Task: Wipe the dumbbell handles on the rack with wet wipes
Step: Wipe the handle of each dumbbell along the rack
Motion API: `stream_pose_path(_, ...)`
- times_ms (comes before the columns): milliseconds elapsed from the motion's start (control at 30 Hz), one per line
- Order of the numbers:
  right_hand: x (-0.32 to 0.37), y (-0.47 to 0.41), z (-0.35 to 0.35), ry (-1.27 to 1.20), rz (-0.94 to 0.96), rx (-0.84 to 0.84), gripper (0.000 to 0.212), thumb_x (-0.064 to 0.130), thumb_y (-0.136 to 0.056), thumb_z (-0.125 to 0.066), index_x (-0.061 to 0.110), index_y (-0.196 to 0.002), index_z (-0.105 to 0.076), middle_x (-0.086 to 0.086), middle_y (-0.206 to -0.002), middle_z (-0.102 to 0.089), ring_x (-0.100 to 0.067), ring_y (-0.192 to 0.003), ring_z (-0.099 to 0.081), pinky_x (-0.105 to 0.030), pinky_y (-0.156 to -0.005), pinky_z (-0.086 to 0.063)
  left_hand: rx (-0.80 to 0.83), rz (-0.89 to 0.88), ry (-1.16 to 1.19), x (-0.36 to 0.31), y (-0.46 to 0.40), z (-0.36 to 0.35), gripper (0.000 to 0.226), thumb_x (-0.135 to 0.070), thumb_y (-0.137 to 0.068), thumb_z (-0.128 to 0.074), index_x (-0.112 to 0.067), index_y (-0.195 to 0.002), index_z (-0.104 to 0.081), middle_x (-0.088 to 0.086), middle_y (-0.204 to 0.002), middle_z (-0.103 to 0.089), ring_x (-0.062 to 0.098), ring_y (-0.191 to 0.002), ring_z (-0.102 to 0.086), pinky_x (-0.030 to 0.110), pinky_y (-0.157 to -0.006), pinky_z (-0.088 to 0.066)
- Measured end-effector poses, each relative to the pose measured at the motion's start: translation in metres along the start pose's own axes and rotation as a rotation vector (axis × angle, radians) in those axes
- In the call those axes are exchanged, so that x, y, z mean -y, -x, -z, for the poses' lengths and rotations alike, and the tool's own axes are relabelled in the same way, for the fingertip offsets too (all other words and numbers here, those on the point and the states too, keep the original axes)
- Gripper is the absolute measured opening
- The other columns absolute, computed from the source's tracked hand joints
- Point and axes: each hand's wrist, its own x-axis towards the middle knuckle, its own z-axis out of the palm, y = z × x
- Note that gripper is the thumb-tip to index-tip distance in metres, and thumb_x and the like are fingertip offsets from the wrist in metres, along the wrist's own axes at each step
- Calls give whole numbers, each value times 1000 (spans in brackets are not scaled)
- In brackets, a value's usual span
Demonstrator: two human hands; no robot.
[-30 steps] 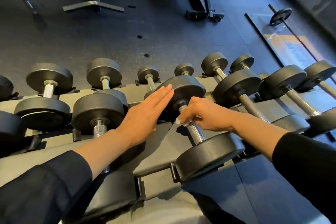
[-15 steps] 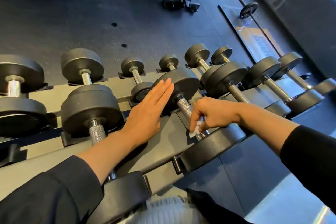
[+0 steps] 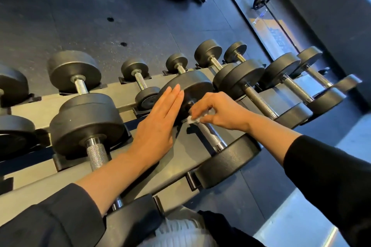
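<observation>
Wipe [image 3: 193, 119] pinched in right hand [image 3: 218, 111] at far end of dumbbell handle [image 3: 209, 134] on rack [image 3: 178, 158], probably touching it; left hand [image 3: 158, 124] flat, fingers straight, against far weight head [image 3: 192, 88].

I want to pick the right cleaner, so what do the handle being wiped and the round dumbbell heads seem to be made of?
The silver cross-hatched dumbbell handle looks like chromed steel: bright reflections, knurled grip texture. The matte black round dumbbell head at its near end looks rubber- or urethane-coated, with only a dull sheen; painted iron is possible. The crumpled white wet wipe in the right hand looks like thin nonwoven cloth.
</observation>
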Motion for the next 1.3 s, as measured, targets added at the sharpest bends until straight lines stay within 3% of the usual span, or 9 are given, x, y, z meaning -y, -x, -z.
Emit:
stream_pose_path(100,-6,11,5,-168,-36,133,19,8,-80,-70,25,-89,-72,11,-101,-66,3,-98,-56,-16,-90,-43,29,17,-6,-2,1,2,94,19,-69,-55,-8,-151,-18,5,-160,-11,19,-147,-7,34,-86,-54)
stream_pose_path(200,-13,23,12,-359,-69,297,27,-3,-76,-70,24,-82,-74,7,-96,-71,-6,-98,-64,-26,-94,-48,60,33,-39,-5,0,5,95,19,-68,-55,-10,-151,-18,3,-160,-11,17,-147,-8,34,-74,-58)
stream_pose_path(300,-16,31,16,-409,-67,360,34,-6,-76,-69,27,-75,-73,6,-93,-72,-9,-98,-65,-27,-95,-48,67,49,-91,-9,-2,9,93,17,-69,-58,-9,-150,-21,3,-159,-15,17,-146,-13,30,-85,-55)
stream_pose_path(433,-20,26,15,-424,-11,181,24,0,-77,-72,23,-86,-76,4,-96,-72,-11,-96,-64,-30,-92,-50,87,72,-196,-16,-7,14,91,13,-70,-62,-8,-150,-24,6,-158,-19,20,-145,-17,27,-99,-35)
stream_pose_path(533,-32,14,13,-377,21,-143,19,9,-80,-72,20,-95,-75,5,-99,-71,-9,-94,-63,-31,-91,-51,101,93,-237,-26,-14,15,90,11,-71,-63,-9,-150,-23,5,-158,-18,22,-145,-18,27,-99,-34)
stream_pose_path(600,-39,6,11,-359,58,-216,18,9,-80,-73,17,-96,-75,6,-101,-69,-8,-95,-63,-30,-91,-52,98,117,-262,-34,-19,14,89,9,-73,-62,-10,-150,-22,5,-159,-16,22,-145,-18,27,-99,-32)
stream_pose_path(833,-53,-4,-6,-342,153,-204,15,14,-79,-74,18,-94,-75,5,-96,-67,-8,-88,-62,-23,-83,-51,30,249,-346,-63,-33,1,85,10,-76,-60,-11,-150,-24,3,-158,-18,20,-145,-18,28,-108,-17)
stream_pose_path(1133,-70,10,-10,-481,203,-147,20,25,-81,-73,21,-100,-73,12,-93,-66,-3,-89,-61,-19,-82,-49,-30,431,-388,-88,-41,-14,82,3,-88,-49,-22,-152,-5,-9,-159,4,8,-145,4,17,-107,-2)
stream_pose_path(1300,-88,31,-14,-695,247,35,16,16,-80,-73,29,-89,-72,14,-87,-68,1,-87,-62,-14,-77,-50,-51,513,-391,-95,-44,-21,81,4,-89,-47,-22,-152,-5,-12,-158,7,-1,-137,11,15,-107,-5)
